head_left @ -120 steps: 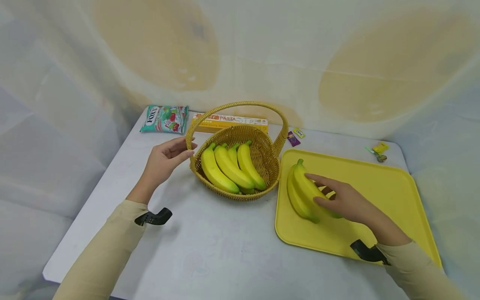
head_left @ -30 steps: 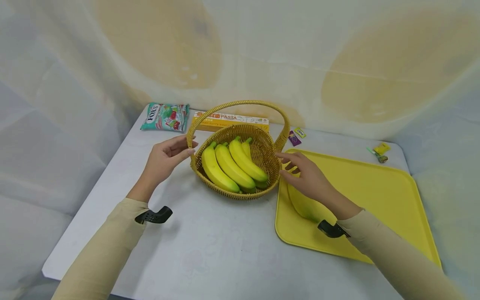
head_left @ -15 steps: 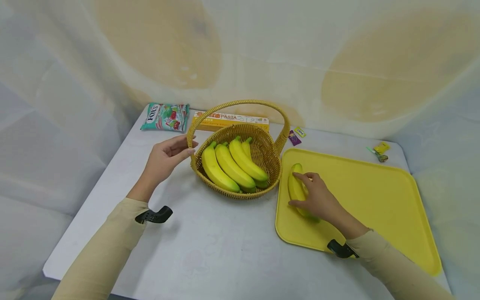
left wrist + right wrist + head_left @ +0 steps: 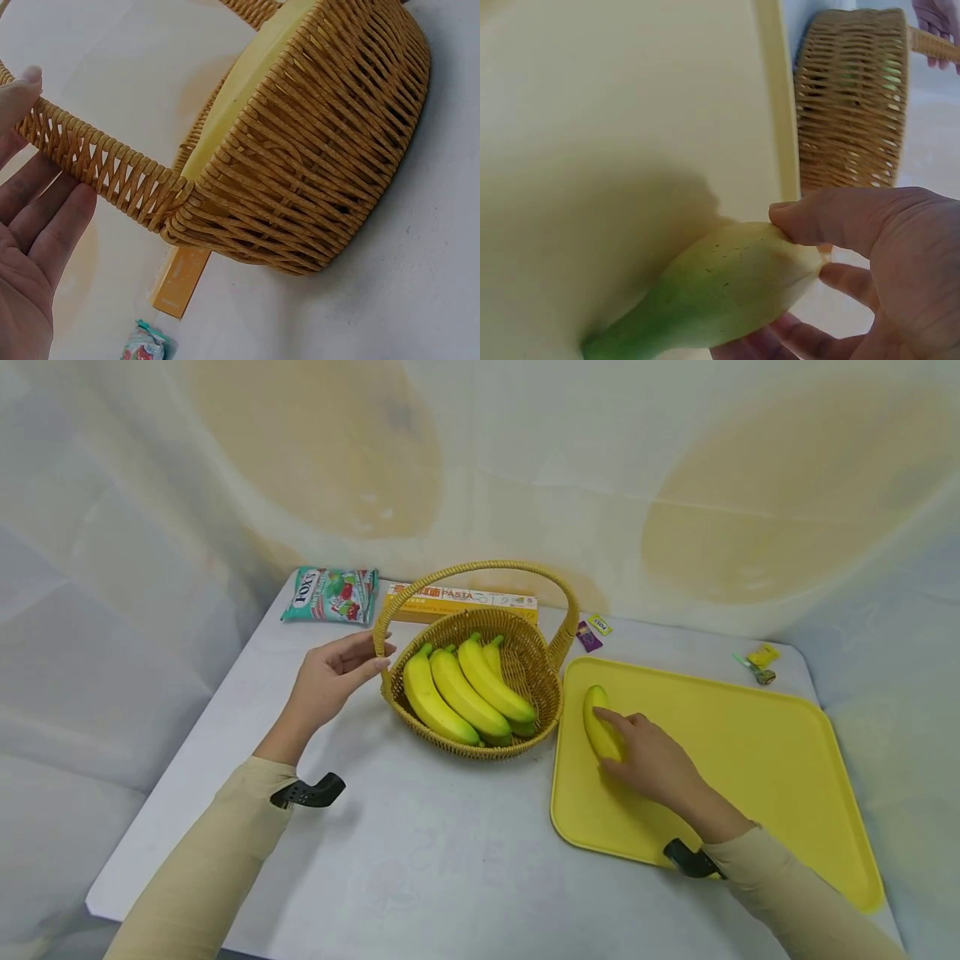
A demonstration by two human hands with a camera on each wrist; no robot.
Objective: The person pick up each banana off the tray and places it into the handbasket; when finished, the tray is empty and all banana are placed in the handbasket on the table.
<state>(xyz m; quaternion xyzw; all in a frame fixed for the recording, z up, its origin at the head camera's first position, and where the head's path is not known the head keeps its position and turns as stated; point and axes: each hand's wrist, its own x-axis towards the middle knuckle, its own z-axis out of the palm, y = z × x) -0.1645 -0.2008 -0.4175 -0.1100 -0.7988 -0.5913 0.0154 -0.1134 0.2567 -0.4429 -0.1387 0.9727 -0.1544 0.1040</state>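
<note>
My left hand [image 4: 326, 685] holds one side of the arched handle [image 4: 97, 161] of a wicker basket [image 4: 521, 672], thumb on one face and fingers on the other. Several yellow bananas [image 4: 435, 702] lie side by side in the basket, mostly towards its left. On the yellow tray [image 4: 750, 760] to the right, my right hand [image 4: 656, 760] pinches a single banana [image 4: 598, 727] between thumb and fingers. The right wrist view shows the thumb on the near side of this banana [image 4: 720, 289], its green end pointing away; some fingers are hidden beneath it.
Behind the basket lies an orange-and-white pasta box [image 4: 457, 602], with a Fox's candy bag [image 4: 332, 595] to its left. Small wrapped candies [image 4: 589, 636] sit behind the tray, and more small wrapped pieces [image 4: 763, 656] by its far right corner. Fabric walls surround the white table [image 4: 420, 860].
One banana has gone from the tray into the basket. My right hand has come back from the basket rim to the tray and taken hold of the other banana. The left hand stays put.
</note>
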